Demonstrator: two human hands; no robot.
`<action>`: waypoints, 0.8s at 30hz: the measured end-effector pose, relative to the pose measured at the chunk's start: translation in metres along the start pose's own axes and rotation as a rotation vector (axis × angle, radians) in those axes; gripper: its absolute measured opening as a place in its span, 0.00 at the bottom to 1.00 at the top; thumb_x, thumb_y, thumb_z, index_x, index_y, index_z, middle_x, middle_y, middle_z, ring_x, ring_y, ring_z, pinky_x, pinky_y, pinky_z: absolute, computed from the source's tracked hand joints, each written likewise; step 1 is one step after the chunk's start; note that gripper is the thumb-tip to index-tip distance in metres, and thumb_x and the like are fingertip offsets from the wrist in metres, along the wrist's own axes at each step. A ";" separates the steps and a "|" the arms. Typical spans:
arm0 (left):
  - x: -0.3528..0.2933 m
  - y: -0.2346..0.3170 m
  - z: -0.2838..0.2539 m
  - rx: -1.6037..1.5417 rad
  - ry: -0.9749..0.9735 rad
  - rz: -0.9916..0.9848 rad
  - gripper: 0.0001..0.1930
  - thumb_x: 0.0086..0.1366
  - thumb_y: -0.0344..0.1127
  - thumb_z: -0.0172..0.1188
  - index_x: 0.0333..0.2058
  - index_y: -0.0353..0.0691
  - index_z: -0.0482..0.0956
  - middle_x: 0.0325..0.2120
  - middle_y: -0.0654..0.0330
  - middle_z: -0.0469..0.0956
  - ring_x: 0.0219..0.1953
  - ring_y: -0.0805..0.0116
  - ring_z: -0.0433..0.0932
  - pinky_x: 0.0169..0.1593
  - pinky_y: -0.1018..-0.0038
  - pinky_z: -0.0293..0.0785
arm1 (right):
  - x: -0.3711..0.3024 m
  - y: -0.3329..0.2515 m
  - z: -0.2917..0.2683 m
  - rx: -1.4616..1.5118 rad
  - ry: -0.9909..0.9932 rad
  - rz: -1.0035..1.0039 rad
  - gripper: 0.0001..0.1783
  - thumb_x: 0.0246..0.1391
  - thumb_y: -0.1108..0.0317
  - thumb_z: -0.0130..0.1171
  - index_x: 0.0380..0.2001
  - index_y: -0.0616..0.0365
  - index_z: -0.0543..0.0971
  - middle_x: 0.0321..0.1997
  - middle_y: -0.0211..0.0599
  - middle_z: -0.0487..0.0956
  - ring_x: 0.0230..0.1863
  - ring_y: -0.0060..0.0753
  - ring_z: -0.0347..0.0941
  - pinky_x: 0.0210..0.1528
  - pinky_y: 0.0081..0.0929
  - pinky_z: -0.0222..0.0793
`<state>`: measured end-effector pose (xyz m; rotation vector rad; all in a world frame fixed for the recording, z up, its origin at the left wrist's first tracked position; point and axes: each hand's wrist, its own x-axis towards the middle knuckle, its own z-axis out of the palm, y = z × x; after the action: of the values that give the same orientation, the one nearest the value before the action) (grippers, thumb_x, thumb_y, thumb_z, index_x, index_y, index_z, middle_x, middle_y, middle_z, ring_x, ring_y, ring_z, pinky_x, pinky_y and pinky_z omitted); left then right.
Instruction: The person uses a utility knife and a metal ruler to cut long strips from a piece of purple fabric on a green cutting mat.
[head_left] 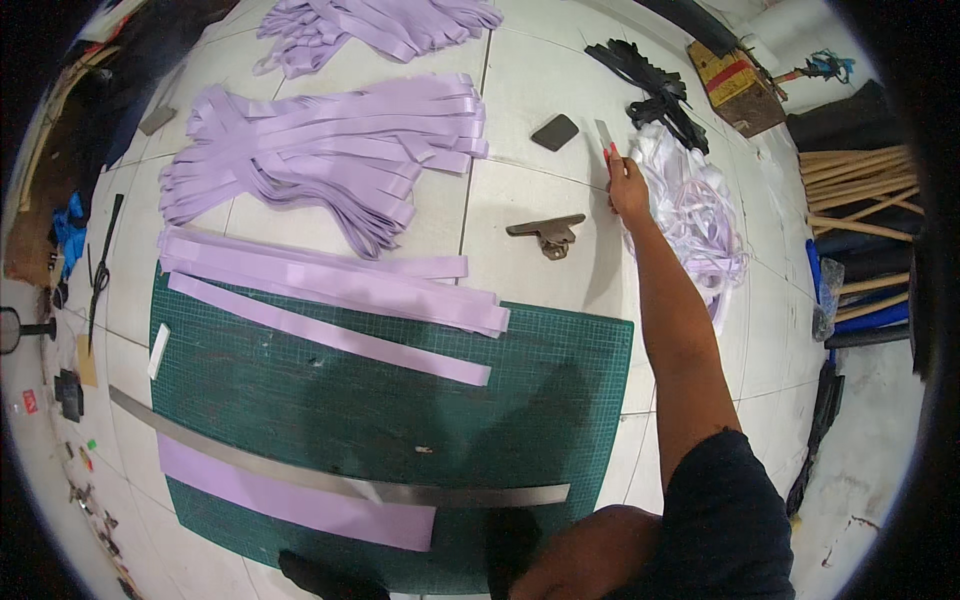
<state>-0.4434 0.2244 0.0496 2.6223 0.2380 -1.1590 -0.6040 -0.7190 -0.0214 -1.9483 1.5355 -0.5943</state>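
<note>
My right hand (pixel 627 188) is stretched out to the far right, its fingers closed on a cutter knife (pixel 602 132) with a pale blade and a bit of red. Beside that hand lies a tangled heap of white and lilac ribbon scraps (pixel 690 200). My left hand is not in view. Nearer to me, a long metal ruler (pixel 460 494) rests across a green cutting mat (pixel 400 420), along the edge of a wide lilac fabric strip (pixel 300 500). A single narrow lilac strip (pixel 330 331) lies higher on the mat, below a stack of similar strips (pixel 350 285).
Bundles of lilac ribbon (pixel 310 150) spread over the tiled floor. A bulldog clip (pixel 551 235), a dark rounded block (pixel 554 132) and black straps (pixel 655 95) lie around my reaching hand. A yellow-and-red box (pixel 735 88) and wooden poles (pixel 860 190) stand at the right.
</note>
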 end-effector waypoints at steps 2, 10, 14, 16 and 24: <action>-0.004 0.003 0.000 -0.001 0.030 -0.021 0.22 0.62 0.36 0.67 0.53 0.37 0.74 0.45 0.49 0.77 0.48 0.52 0.75 0.56 0.54 0.73 | -0.013 -0.016 0.032 0.072 -0.132 -0.032 0.29 0.65 0.38 0.46 0.44 0.55 0.77 0.20 0.35 0.74 0.19 0.27 0.71 0.20 0.31 0.66; 0.009 0.024 0.017 0.026 0.002 -0.022 0.22 0.62 0.36 0.68 0.53 0.37 0.74 0.45 0.49 0.78 0.48 0.52 0.75 0.56 0.54 0.73 | -0.014 -0.026 0.014 0.305 -0.230 0.025 0.31 0.64 0.38 0.48 0.48 0.57 0.76 0.21 0.34 0.74 0.16 0.24 0.69 0.16 0.26 0.61; 0.019 0.031 0.031 0.029 -0.031 -0.010 0.22 0.62 0.37 0.68 0.53 0.37 0.74 0.45 0.48 0.78 0.48 0.52 0.75 0.56 0.54 0.73 | -0.003 0.004 -0.014 0.023 -0.008 0.140 0.29 0.64 0.40 0.50 0.45 0.60 0.75 0.24 0.37 0.78 0.17 0.29 0.73 0.21 0.30 0.69; 0.022 0.032 0.034 0.024 -0.036 -0.012 0.22 0.62 0.37 0.68 0.53 0.37 0.74 0.45 0.48 0.78 0.48 0.51 0.76 0.56 0.54 0.73 | -0.008 0.004 -0.011 0.174 0.072 0.136 0.29 0.65 0.41 0.50 0.45 0.60 0.75 0.25 0.38 0.79 0.16 0.32 0.73 0.22 0.33 0.69; 0.026 0.039 0.044 0.029 -0.047 -0.013 0.22 0.61 0.37 0.68 0.52 0.37 0.74 0.45 0.48 0.78 0.49 0.51 0.76 0.55 0.54 0.73 | 0.023 -0.030 0.023 -0.070 0.057 -0.118 0.39 0.42 0.39 0.73 0.42 0.65 0.76 0.38 0.42 0.77 0.39 0.38 0.74 0.45 0.33 0.70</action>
<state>-0.4474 0.1749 0.0085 2.6184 0.2315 -1.2361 -0.5618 -0.7328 -0.0179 -2.1029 1.5021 -0.6589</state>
